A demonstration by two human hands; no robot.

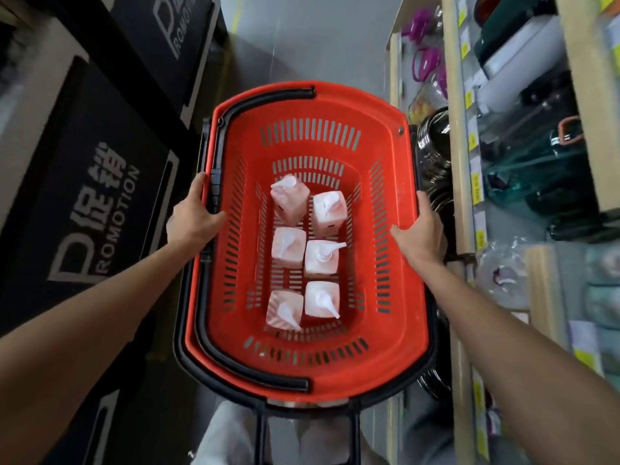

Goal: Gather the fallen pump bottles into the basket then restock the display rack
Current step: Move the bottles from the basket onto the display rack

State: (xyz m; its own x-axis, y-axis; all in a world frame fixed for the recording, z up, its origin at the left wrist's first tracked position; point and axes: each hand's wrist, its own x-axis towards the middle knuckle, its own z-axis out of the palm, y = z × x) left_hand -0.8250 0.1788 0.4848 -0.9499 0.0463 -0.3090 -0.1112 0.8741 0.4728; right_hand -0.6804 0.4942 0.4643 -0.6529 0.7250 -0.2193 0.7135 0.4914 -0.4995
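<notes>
Hands, left [193, 219] and right [421, 226], fingers closed on opposite rims of red basket [385, 156]; six pump bottles [290, 200] stand between them.

"PROMOTION" in grey caps, big P, with Chinese characters beside it, on black box [90, 209] at 9 o'clock. Same print, cut off, on black box [177, 25] at 11. Yellow shelf tags [475, 186] at 3: unreadable.

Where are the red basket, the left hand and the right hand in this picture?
red basket [399, 297]: head view, on the bare right inner wall.
left hand [193, 218]: head view, middle of the hand gripping the left rim.
right hand [424, 229]: head view, middle of the hand gripping the right rim.
</notes>
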